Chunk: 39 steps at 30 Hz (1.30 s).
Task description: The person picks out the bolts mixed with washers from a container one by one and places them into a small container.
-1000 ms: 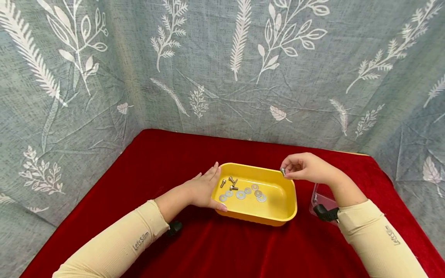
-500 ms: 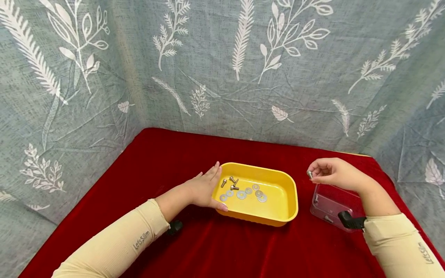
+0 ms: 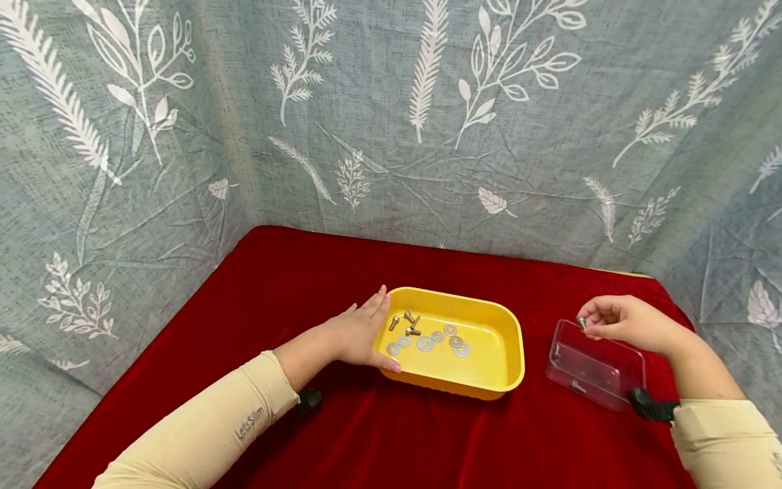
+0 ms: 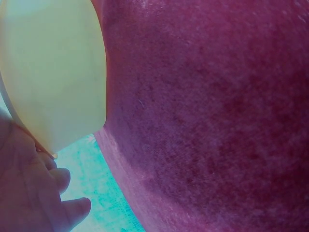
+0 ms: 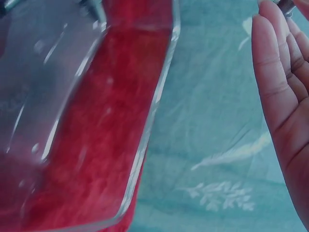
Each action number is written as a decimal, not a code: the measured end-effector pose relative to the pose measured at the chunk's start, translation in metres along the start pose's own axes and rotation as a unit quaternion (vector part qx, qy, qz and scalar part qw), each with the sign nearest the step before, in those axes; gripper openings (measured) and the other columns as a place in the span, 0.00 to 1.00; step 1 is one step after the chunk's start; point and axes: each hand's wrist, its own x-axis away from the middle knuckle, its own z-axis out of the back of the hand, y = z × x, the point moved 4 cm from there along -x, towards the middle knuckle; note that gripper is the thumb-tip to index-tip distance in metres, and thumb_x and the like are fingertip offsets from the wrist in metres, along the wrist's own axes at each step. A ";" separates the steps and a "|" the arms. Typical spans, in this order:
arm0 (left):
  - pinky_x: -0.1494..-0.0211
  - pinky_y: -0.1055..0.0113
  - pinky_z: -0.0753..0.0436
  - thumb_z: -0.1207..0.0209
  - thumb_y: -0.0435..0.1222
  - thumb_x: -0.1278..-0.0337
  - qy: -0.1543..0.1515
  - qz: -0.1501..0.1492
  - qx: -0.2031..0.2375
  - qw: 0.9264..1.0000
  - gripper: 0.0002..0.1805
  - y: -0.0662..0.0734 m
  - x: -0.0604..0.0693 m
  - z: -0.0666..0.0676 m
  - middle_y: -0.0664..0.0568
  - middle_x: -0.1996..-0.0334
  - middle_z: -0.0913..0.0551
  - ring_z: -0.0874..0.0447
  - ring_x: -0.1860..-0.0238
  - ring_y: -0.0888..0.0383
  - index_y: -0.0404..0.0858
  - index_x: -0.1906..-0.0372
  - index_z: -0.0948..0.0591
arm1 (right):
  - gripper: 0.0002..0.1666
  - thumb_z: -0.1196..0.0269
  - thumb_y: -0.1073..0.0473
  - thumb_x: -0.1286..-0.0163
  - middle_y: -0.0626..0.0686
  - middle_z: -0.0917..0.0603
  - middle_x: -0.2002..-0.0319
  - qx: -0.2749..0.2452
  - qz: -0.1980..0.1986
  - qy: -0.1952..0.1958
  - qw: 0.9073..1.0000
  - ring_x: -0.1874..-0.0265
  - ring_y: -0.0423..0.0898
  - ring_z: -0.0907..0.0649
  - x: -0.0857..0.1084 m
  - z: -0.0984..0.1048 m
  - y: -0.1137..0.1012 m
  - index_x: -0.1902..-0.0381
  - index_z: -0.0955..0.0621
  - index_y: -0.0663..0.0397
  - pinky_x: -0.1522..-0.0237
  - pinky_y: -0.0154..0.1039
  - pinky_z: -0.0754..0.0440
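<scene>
Between thumb and fingertips, my right hand (image 3: 632, 324) pinches a small silver bolt (image 3: 582, 322) above the back rim of a clear plastic box (image 3: 601, 370). In the right wrist view the bolt (image 5: 286, 6) shows only at the top edge, by the fingertips. Two bolts lie in the clear box, one of them (image 3: 577, 387) near its front wall. My left hand (image 3: 354, 334) rests with extended fingers against the left end of a yellow tray (image 3: 482, 367). Inside the tray are several bolts (image 3: 413, 331) at the left and several flat washers (image 3: 425, 343).
A red cloth (image 3: 293, 272) covers the table. Grey-blue curtains with white leaf prints (image 3: 379, 136) hang behind it and along both sides. The clear box stands to the right of the yellow tray, with a strip of red cloth between them.
My right hand has carried the bolt rightward from the yellow tray's right rim to the clear box, which is now more fully visible. My left hand has stayed on the tray.
</scene>
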 end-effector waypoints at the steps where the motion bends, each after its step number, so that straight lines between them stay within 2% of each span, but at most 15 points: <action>1: 0.31 0.50 0.51 0.50 0.77 0.73 0.000 0.000 0.001 1.000 0.72 0.000 0.000 0.000 0.44 0.28 0.68 0.67 0.29 0.54 0.34 0.29 0.63 | 0.09 0.39 0.66 0.39 0.47 0.19 0.71 -0.003 -0.004 -0.003 1.000 0.71 0.39 0.20 0.002 0.000 0.003 0.61 0.23 0.65 0.70 0.33 0.21; 10: 0.31 0.50 0.51 0.48 0.75 0.70 -0.002 0.000 0.006 1.000 0.71 -0.001 0.000 -0.001 0.46 0.29 0.72 0.68 0.29 0.55 0.34 0.29 0.65 | 0.11 0.39 0.68 0.39 0.46 0.18 0.69 -0.014 -0.016 0.001 1.000 0.70 0.40 0.18 0.013 -0.001 0.018 0.60 0.24 0.70 0.69 0.33 0.20; 21: 0.31 0.50 0.51 0.46 0.74 0.69 0.003 0.001 0.009 1.000 0.70 -0.002 0.001 -0.001 0.46 0.29 0.71 0.67 0.29 0.55 0.34 0.29 0.65 | 0.11 0.39 0.66 0.38 0.41 0.18 0.69 -0.021 -0.035 0.003 0.999 0.70 0.40 0.18 0.021 0.001 0.025 0.60 0.23 0.68 0.69 0.33 0.20; 24: 0.31 0.50 0.52 0.46 0.73 0.69 -0.001 0.004 0.011 1.000 0.70 -0.002 0.000 -0.002 0.47 0.29 0.72 0.68 0.29 0.55 0.35 0.29 0.66 | 0.13 0.40 0.67 0.38 0.42 0.18 0.69 -0.032 -0.031 0.002 0.999 0.70 0.40 0.17 0.021 0.000 0.025 0.59 0.24 0.72 0.68 0.32 0.20; 31: 0.31 0.50 0.51 0.46 0.73 0.68 0.002 0.001 0.011 1.000 0.70 -0.001 0.000 -0.002 0.46 0.29 0.71 0.68 0.29 0.55 0.34 0.29 0.65 | 0.17 0.39 0.67 0.39 0.40 0.17 0.68 -0.039 -0.036 0.008 0.999 0.70 0.38 0.17 0.021 -0.002 0.029 0.56 0.26 0.76 0.68 0.32 0.20; 36: 0.31 0.50 0.51 0.45 0.73 0.68 0.006 -0.001 0.015 1.000 0.70 -0.002 0.001 -0.002 0.45 0.29 0.71 0.68 0.29 0.55 0.34 0.29 0.64 | 0.18 0.39 0.66 0.39 0.40 0.17 0.68 -0.029 -0.033 0.013 0.999 0.69 0.38 0.17 0.016 -0.003 0.027 0.55 0.26 0.76 0.67 0.33 0.20; 39: 0.32 0.49 0.51 0.46 0.73 0.68 0.007 -0.005 0.012 1.000 0.70 -0.002 0.000 -0.002 0.44 0.29 0.69 0.67 0.29 0.54 0.34 0.29 0.64 | 0.15 0.38 0.66 0.40 0.41 0.17 0.68 -0.020 -0.019 0.020 0.999 0.69 0.38 0.18 0.009 -0.002 0.018 0.57 0.24 0.72 0.68 0.32 0.20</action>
